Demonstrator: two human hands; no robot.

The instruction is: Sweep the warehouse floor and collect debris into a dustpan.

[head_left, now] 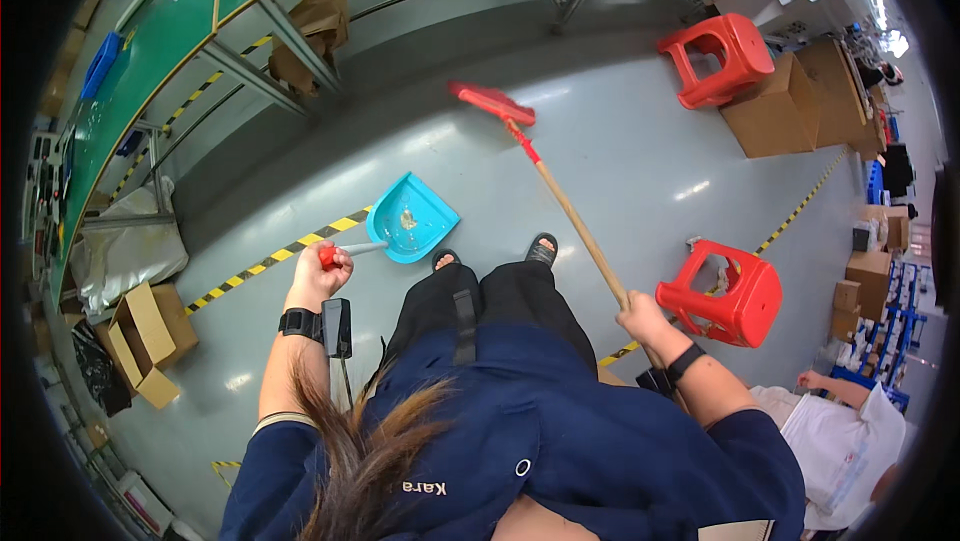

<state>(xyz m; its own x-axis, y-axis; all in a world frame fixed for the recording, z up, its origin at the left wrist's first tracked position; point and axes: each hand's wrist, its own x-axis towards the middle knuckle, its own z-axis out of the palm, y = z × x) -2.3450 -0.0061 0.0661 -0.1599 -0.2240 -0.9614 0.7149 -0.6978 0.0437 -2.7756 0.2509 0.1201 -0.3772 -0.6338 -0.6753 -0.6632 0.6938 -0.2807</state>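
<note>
My left hand (pixel 325 263) is closed round the red-tipped grey handle of a blue dustpan (pixel 432 238). The pan lies in front of my feet, with some light debris (pixel 408 218) inside. In my right hand (pixel 645 325) is the long wooden stick of a broom (pixel 580 226), which slants away up and to the left. Its red head (pixel 494 101) is at the floor beyond the dustpan, apart from it; whether the bristles touch the floor I cannot tell.
Two red plastic stools (pixel 724 293) (pixel 722 59) stand on the right, the far one beside cardboard boxes (pixel 785 111). A green-topped workbench (pixel 130 81) runs along the left. An open carton (pixel 150 336) sits at the lower left. Another person (pixel 835 441) is at the lower right.
</note>
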